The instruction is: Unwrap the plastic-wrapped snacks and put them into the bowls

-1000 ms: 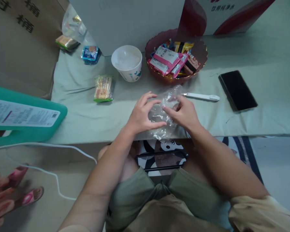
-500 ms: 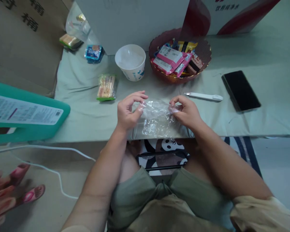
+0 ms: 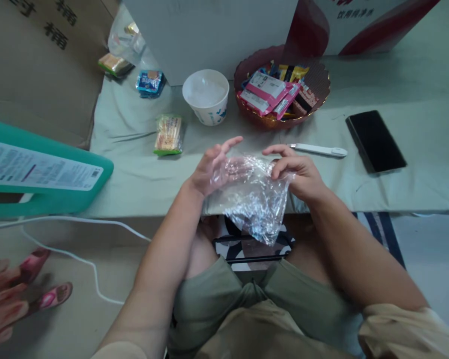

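Observation:
A crinkled clear plastic bag (image 3: 260, 204) hangs between my hands at the table's front edge, its lower part over my lap. My right hand (image 3: 297, 172) pinches its upper right side between thumb and fingers. My left hand (image 3: 219, 167) has its fingers stretched out and apart, with the film lying over them; whether they are inside the bag or behind it, I cannot tell. Just beyond my right hand lies a white utility knife (image 3: 319, 149). A wrapped pack of crackers (image 3: 169, 134) rests beyond and left of my left hand.
Behind my hands stand a white paper tub (image 3: 208, 110) and a reddish bowl (image 3: 284, 122) of wrapped snacks. A black phone (image 3: 377, 142) lies at right. Boxes line the back. A green container (image 3: 78, 187) sits at left, a blue packet (image 3: 149, 82) farther back. Another person's feet (image 3: 48, 296) show lower left.
The bag has spread wider and now droops past the table edge. My left hand has gone from a pinch to outstretched fingers under the film. My right hand keeps hold.

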Motion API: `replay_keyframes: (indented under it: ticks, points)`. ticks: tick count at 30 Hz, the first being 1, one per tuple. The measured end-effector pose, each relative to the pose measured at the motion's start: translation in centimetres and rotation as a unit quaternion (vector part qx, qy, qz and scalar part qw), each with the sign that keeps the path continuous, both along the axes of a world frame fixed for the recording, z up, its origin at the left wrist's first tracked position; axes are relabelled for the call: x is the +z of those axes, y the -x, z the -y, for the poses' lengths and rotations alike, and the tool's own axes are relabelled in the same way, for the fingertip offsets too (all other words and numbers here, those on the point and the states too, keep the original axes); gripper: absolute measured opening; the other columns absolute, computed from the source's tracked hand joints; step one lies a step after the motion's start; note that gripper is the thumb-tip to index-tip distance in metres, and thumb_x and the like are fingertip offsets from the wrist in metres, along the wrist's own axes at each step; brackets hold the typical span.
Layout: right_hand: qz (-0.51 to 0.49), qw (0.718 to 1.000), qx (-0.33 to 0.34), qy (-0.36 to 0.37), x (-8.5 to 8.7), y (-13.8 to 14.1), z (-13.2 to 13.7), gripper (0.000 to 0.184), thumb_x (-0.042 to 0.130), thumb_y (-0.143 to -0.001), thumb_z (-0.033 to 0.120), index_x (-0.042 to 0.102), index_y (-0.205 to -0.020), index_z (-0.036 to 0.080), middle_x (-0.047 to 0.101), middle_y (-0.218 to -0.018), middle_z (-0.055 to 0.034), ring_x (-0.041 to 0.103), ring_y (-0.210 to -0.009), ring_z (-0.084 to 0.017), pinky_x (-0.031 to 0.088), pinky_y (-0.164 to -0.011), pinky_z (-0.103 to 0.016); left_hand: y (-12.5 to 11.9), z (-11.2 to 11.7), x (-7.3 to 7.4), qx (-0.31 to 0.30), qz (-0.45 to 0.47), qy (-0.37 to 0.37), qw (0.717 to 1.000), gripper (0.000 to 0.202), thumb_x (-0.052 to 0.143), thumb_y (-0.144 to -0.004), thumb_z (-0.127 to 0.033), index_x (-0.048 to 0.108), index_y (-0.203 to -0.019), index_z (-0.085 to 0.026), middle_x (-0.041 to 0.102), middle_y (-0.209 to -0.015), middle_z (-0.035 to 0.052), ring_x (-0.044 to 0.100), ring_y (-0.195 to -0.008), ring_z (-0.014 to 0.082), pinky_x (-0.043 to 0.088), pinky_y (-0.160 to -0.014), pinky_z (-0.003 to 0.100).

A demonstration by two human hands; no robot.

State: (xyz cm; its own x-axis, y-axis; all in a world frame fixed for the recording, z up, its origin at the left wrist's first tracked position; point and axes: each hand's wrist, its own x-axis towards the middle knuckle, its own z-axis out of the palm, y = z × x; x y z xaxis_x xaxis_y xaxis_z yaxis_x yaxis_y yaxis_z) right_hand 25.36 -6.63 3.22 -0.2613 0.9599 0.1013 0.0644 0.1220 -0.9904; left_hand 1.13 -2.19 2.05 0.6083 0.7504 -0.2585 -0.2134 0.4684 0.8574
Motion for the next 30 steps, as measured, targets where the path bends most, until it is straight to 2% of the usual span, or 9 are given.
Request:
replay_keyframes:
  ticks: [3,5,7,11,15,18,21,26,30]
  points:
    - [0.036,0.999,0.026,-0.002,0.2,-0.6,0.1,0.018,0.076,-0.077,0.036,0.072,-0.064,0.025,0.064,-0.125,-0.0070,0.063,-0.114,-0.029,0.050,-0.099,-0.050,-0.1,0.1,-0.2,0.017,-0.062,-0.060,0.996,0.076,0.079,-0.073,-0.048,0.047,-0.141,-0.032,0.076,-0.110,0.0065,0.078,-0.085,0.0214,0.062,-0.074,0.036]
    - [0.057,0.998,0.018,-0.018,0.0,-1.1,0.1,0.008,0.075,-0.075,0.034,0.075,-0.072,0.026,0.063,-0.128,-0.0067,0.059,-0.122,-0.031,0.048,-0.102,-0.050,0.0,-0.2,-0.5,0.077,-0.110,-0.103,0.986,0.077,0.083,-0.069,-0.031,0.048,-0.137,-0.032,0.075,-0.107,0.0046,0.076,-0.077,0.0174,0.058,-0.066,0.028]
    - [0.043,0.999,-0.001,-0.011,-0.4,-1.5,-0.1,0.017,0.074,-0.072,0.036,0.075,-0.087,0.028,0.059,-0.137,-0.0059,0.057,-0.127,-0.032,0.050,-0.100,-0.048,0.3,-0.6,-0.9,0.137,-0.142,-0.136,0.971,0.072,0.080,-0.069,-0.025,0.049,-0.134,-0.031,0.075,-0.106,0.0035,0.076,-0.076,0.0157,0.057,-0.064,0.026]
    - [-0.038,0.996,-0.063,0.057,-1.3,-1.2,-0.4,0.058,0.071,-0.071,0.052,0.058,-0.124,0.033,0.058,-0.142,-0.0063,0.065,-0.115,-0.028,0.056,-0.090,-0.044,0.9,-0.9,-1.4,0.179,-0.165,-0.183,0.952,0.070,0.080,-0.073,-0.030,0.048,-0.134,-0.034,0.075,-0.109,0.0032,0.076,-0.081,0.0164,0.060,-0.070,0.028]
    - [-0.005,0.993,-0.056,0.102,-1.6,0.4,-0.3,0.084,0.081,-0.067,0.053,0.042,-0.138,0.031,0.069,-0.113,-0.0063,0.068,-0.090,-0.024,0.056,-0.077,-0.039,0.9,-0.4,-1.0,0.158,-0.126,-0.194,0.960,0.074,0.083,-0.071,-0.047,0.050,-0.136,-0.035,0.075,-0.115,0.0055,0.076,-0.091,0.0197,0.062,-0.078,0.033]
    - [0.014,0.991,-0.064,0.117,-1.3,1.2,-0.2,0.083,0.082,-0.069,0.053,0.041,-0.138,0.030,0.066,-0.090,-0.0012,0.065,-0.078,-0.022,0.054,-0.069,-0.038,0.4,0.1,-0.4,0.084,-0.079,-0.135,0.984,0.072,0.087,-0.065,-0.051,0.060,-0.128,-0.027,0.077,-0.113,0.0095,0.077,-0.098,0.0248,0.063,-0.085,0.038]
    - [-0.003,0.989,-0.108,0.104,-1.3,1.1,-0.4,0.085,0.082,-0.068,0.054,0.040,-0.139,0.033,0.061,-0.083,0.0015,0.064,-0.077,-0.022,0.055,-0.072,-0.039,-0.2,0.6,0.3,0.016,-0.121,-0.065,0.990,0.045,0.085,-0.070,-0.041,0.068,-0.104,-0.017,0.079,-0.096,0.0121,0.078,-0.090,0.0253,0.064,-0.082,0.038]
    - [0.002,0.988,-0.079,0.134,-1.7,0.6,-0.6,0.044,0.080,-0.070,0.047,0.060,-0.103,0.025,0.069,-0.088,-0.0021,0.067,-0.083,-0.021,0.056,-0.079,-0.039,-0.6,0.9,0.8,0.084,-0.149,-0.021,0.985,0.018,0.071,-0.081,-0.028,0.067,-0.096,-0.019,0.077,-0.085,0.0039,0.078,-0.076,0.0179,0.062,-0.066,0.028]
    - [0.003,0.984,-0.061,0.165,-1.2,0.7,-0.4,0.031,0.076,-0.075,0.045,0.054,-0.084,0.024,0.067,-0.073,0.0015,0.065,-0.065,-0.017,0.054,-0.064,-0.033,-0.1,0.7,0.6,0.085,-0.184,-0.036,0.979,0.020,0.067,-0.084,-0.030,0.064,-0.102,-0.023,0.069,-0.065,-0.0024,0.072,-0.057,0.0160,0.053,-0.049,0.023]
